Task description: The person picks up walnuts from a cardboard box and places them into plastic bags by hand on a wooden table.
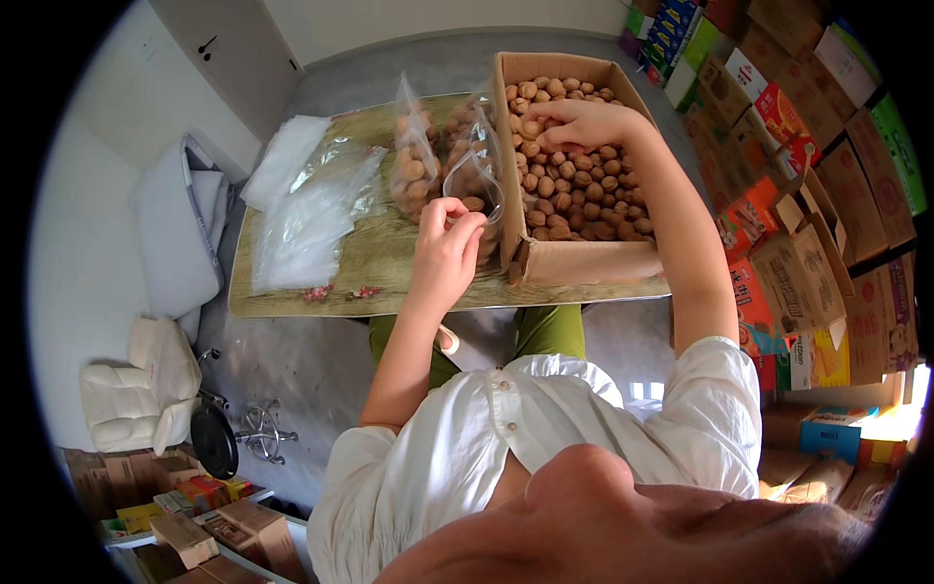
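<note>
A: Where was the left hand [446, 237]?
B: At the open bag [474, 185] on the worktop [389, 263], fingers pinched on its rim, holding the mouth wide.
A: And the right hand [576, 124]?
B: In the box [574, 261], fingers curled on walnuts [564, 185], near enough to the bag for short transfers.

Wooden table [389, 263] carries walnut box [574, 261], filled bags [418, 165], empty bags [311, 209].
</note>
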The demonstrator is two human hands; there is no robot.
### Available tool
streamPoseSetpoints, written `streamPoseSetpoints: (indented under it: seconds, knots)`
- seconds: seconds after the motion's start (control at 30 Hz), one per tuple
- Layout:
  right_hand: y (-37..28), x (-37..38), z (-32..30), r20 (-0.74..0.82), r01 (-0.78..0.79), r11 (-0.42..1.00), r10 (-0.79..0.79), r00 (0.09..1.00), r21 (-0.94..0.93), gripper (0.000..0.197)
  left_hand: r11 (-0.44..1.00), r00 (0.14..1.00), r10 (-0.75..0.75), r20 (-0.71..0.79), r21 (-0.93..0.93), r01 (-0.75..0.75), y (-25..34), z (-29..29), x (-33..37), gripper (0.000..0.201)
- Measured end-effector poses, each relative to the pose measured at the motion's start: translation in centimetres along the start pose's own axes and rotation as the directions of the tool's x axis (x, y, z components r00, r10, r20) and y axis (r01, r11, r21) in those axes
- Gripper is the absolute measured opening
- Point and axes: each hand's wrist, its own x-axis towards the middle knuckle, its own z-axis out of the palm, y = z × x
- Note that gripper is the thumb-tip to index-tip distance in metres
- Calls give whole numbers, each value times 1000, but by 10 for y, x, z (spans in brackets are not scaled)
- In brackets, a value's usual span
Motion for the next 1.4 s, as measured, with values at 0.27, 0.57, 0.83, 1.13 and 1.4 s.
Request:
streamPoseSetpoints:
  seconds: [0.27,0.57,0.83,1.13,1.4]
  knots:
    - [-80,12,50,133,338,846,-311,941,-413,34,999,1000,6,5,41,-6,1,-2,0,16]
    - [-75,27,48,65,514,744,-541,838,-428,30,999,1000,23,-9,31,-23,-4,-3,-2,19]
    - [58,46,7,-338,-20,807,-224,914,-590,19,1000,1000,23,-9,-4,-23,-1,0,1,20]
    - [68,58,48,-272,-154,656,-83,959,-739,47,1000,1000,-18,16,-12,18,-4,1,-2,20]
    - [85,64,56,-216,-155,337,-150,965,-929,57,999,999,41,5,10,-41,1,5,5,16]
